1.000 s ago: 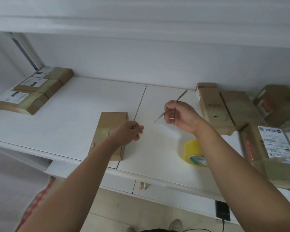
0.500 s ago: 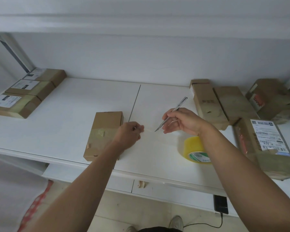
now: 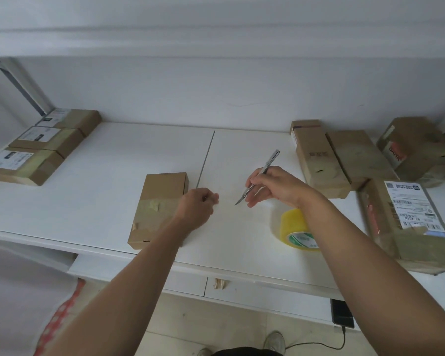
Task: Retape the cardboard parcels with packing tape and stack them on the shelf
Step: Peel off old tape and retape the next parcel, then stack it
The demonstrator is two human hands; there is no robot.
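A small cardboard parcel [image 3: 159, 204] with tape across its middle lies on the white shelf [image 3: 100, 181], near the front edge. My left hand [image 3: 197, 209] hovers at its right side and pinches the end of a clear tape strip. That faint strip runs right toward the yellow tape roll [image 3: 294, 228]. My right hand [image 3: 272, 187] grips a thin metal craft knife [image 3: 261, 174]; its blade tip points down at the strip.
Three taped, labelled parcels [image 3: 36, 145] lie in a row at the far left. Several untaped parcels [image 3: 344, 158] crowd the right, one with a shipping label [image 3: 406, 214]. A black phone [image 3: 341, 313] on a cable sits at the front edge. Wall runs behind.
My right hand has lowered the knife from a raised position toward the tape strip. The left hand holds its pinch by the parcel. The camera view tilted slightly.
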